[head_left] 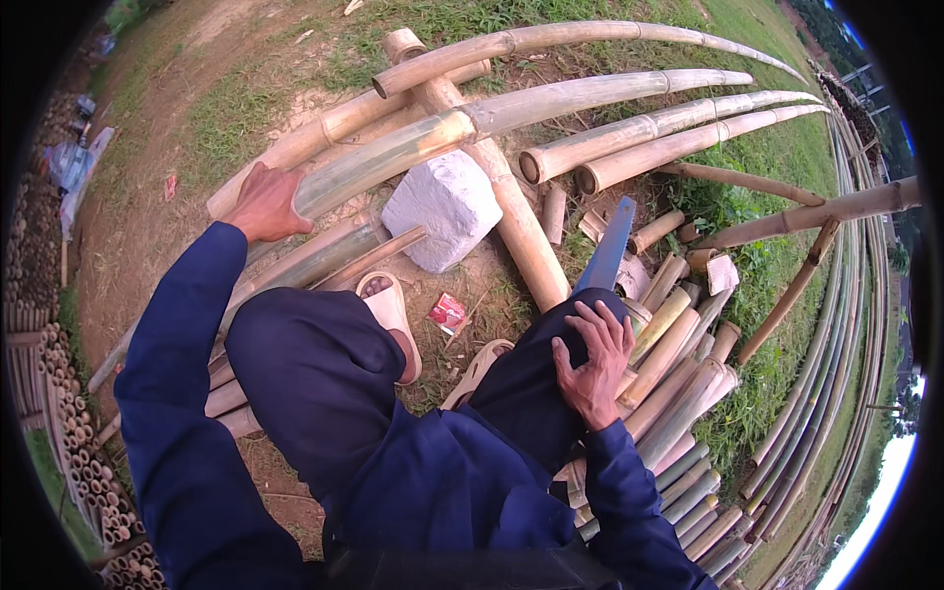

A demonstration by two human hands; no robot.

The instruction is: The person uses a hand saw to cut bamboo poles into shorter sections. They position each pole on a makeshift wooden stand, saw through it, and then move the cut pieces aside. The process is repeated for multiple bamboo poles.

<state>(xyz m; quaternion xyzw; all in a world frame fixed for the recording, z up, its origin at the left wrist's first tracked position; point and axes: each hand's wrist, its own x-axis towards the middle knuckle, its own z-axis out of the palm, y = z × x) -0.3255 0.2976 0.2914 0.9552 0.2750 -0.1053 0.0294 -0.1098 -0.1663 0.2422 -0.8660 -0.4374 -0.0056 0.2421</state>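
Note:
My left hand (pixel 264 204) is wrapped over the near left end of a thick bamboo pole (pixel 388 162), its thumb toward me. That pole runs off to the upper right and passes behind a pale grey stone block (pixel 442 209), over a crosswise bamboo log (pixel 521 231). On my right knee rests my right hand (pixel 598 364), fingers bent and apart, holding nothing. Just beyond that knee stands a blue saw blade (pixel 607 246); its handle is hidden.
Cut bamboo pieces (pixel 669 339) lie heaped at my right. More long poles (pixel 669 133) stretch away at the upper right, near a bamboo frame (pixel 816 213). A red packet (pixel 447 313) lies between my sandals (pixel 390 310). Stacked bamboo ends (pixel 93 442) fill the far left.

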